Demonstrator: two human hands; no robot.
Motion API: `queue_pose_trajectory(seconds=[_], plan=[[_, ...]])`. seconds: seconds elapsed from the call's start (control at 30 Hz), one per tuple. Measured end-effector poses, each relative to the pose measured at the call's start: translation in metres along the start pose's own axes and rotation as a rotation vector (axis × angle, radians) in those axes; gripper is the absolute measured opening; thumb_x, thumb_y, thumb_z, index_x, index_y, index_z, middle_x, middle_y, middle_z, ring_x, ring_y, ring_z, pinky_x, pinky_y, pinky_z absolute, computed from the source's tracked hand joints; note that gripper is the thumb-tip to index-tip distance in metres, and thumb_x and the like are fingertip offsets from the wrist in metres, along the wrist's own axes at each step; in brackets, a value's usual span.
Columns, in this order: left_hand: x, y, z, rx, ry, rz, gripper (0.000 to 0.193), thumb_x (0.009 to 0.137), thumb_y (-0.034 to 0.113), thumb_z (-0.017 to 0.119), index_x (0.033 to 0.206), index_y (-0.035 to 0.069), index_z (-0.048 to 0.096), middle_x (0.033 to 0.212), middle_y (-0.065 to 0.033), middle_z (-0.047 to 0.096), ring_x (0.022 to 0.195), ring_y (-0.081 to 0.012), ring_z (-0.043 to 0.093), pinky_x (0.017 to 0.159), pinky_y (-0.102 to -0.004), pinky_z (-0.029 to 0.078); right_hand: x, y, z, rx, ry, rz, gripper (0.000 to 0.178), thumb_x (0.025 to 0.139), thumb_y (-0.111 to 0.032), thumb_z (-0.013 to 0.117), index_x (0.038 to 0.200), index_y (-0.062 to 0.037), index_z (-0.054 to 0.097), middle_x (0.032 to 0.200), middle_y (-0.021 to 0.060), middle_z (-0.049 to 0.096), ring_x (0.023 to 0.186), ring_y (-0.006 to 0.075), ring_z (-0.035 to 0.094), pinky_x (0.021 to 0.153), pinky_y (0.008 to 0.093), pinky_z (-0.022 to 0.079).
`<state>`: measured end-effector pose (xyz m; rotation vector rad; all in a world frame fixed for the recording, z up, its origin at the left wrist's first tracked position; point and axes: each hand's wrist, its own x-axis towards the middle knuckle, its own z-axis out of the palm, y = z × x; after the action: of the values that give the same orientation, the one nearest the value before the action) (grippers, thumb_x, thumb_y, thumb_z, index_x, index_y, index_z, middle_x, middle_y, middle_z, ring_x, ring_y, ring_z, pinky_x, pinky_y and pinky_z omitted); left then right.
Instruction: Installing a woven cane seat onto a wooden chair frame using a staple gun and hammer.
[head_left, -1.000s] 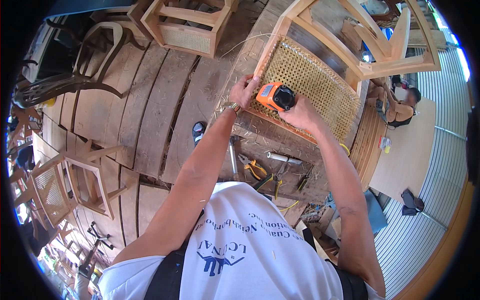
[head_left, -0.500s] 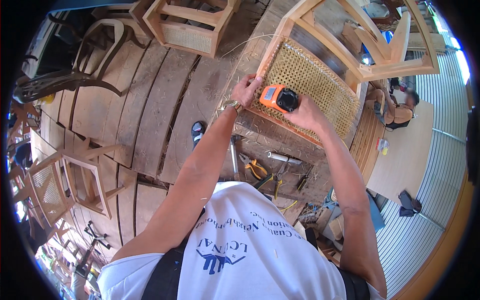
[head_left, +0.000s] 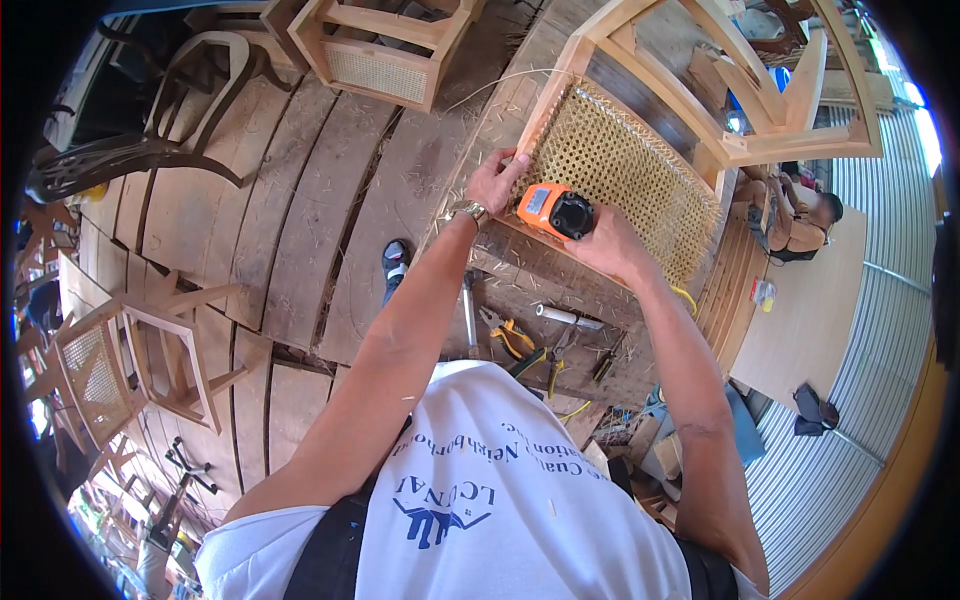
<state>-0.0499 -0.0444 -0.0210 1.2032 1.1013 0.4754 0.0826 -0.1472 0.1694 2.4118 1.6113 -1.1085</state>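
A wooden chair frame lies on the plank workbench with woven cane webbing across its seat. The webbing's ends look frayed along the far and right edges. My right hand is wrapped round an orange and black staple gun, its body over the near rail of the seat. Its nose is hidden beneath the body, so contact with the rail cannot be made out. At the near left corner my left hand grips the chair frame, thumb on top, just left of the staple gun.
Nearer me lie a hammer, yellow-handled pliers and a white tube. Other wooden chairs stand on the plank floor at the left and far left. At the right, a person sits beside a pale board.
The staple gun and my right hand have shifted slightly left and toward me along the near rail. My left hand keeps its hold on the frame.
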Motion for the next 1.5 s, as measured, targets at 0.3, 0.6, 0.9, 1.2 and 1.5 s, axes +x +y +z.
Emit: queue_pose_trajectory(seconds=[0.3,0.6,0.9,1.2,1.5], plan=[[0.005,0.000,0.003,-0.015,-0.015,-0.002,0.075,0.085,0.066,0.058,0.134,0.009,0.054,0.095,-0.0112,0.068,0.086,-0.0225,0.065,0.080,-0.0354,0.050,0.004,-0.009,0.010,-0.027,0.060,0.032,0.032,0.079,-0.025,0.067,0.106,-0.0085,0.067,0.091,0.0201,0.070,0.091,0.0385,0.067,0.080,0.0450,0.054],[0.006,-0.012,0.002,-0.015,-0.106,-0.009,0.067,0.093,0.056,0.055,0.134,0.003,0.052,0.112,-0.0127,0.066,0.103,-0.0212,0.061,0.091,-0.0341,0.046,-0.042,0.008,0.014,0.060,0.043,-0.039,0.028,0.081,-0.022,0.060,0.106,-0.0100,0.064,0.090,0.0216,0.069,0.090,0.0411,0.065,0.080,0.0491,0.052],[-0.007,-0.020,-0.009,-0.019,0.061,0.057,0.075,0.096,0.066,0.037,0.121,0.001,0.064,0.093,-0.0128,0.070,0.088,-0.0184,0.065,0.078,-0.0321,0.050,-0.210,0.100,0.081,0.411,-0.010,0.379,0.038,0.074,-0.027,0.077,0.108,-0.0105,0.069,0.089,0.0179,0.071,0.092,0.0356,0.069,0.076,0.0389,0.053],[-0.043,0.017,-0.018,0.396,0.029,0.259,0.054,0.098,0.048,0.047,0.124,0.003,0.061,0.089,-0.0175,0.069,0.084,-0.0295,0.067,0.077,-0.0370,0.051,-0.298,0.188,0.219,0.659,0.240,0.700,0.032,0.076,-0.018,0.076,0.101,-0.0006,0.067,0.083,0.0168,0.070,0.080,0.0264,0.069,0.074,0.0385,0.050],[-0.035,-0.010,-0.017,0.296,0.074,0.062,0.059,0.100,0.052,0.042,0.127,0.002,0.059,0.103,-0.0173,0.070,0.098,-0.0279,0.066,0.086,-0.0366,0.050,-0.279,0.174,0.195,1.085,0.345,0.708,0.024,0.082,-0.007,0.071,0.105,-0.0053,0.066,0.074,-0.0019,0.059,0.060,0.0063,0.055,0.052,0.0261,0.044]])
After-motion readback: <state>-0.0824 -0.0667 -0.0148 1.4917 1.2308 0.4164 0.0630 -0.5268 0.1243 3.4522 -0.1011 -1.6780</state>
